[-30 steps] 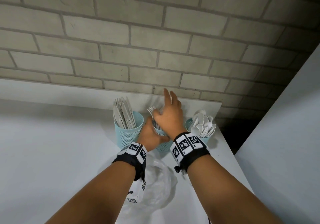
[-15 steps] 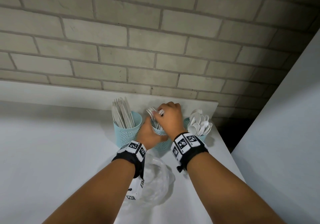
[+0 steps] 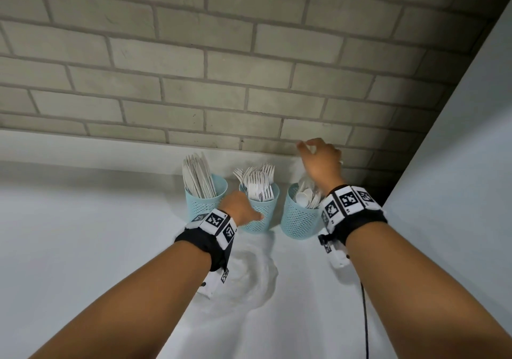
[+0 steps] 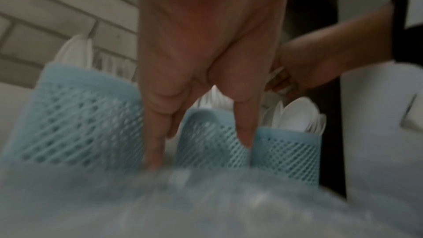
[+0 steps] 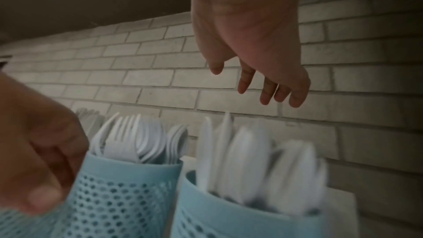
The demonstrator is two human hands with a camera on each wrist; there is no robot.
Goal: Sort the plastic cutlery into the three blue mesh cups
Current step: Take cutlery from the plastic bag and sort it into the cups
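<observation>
Head view: three mesh cups in row on white counter [image 3: 83, 247] by brick wall [image 3: 249, 67]. Knives [image 3: 198, 175] in left cup [image 3: 206, 206], forks [image 3: 257, 178] in middle cup [image 3: 261, 220], spoons [image 3: 306, 197] in right cup [image 3: 297, 220]. Left hand [image 3: 239, 210] against middle cup, thumb on front mesh, fingers straddling its sides. Right hand [image 3: 321, 161] raised above spoons, fingers loose, hanging down, holding nothing. Clear bag [image 3: 252, 272] lying just before cups.
</observation>
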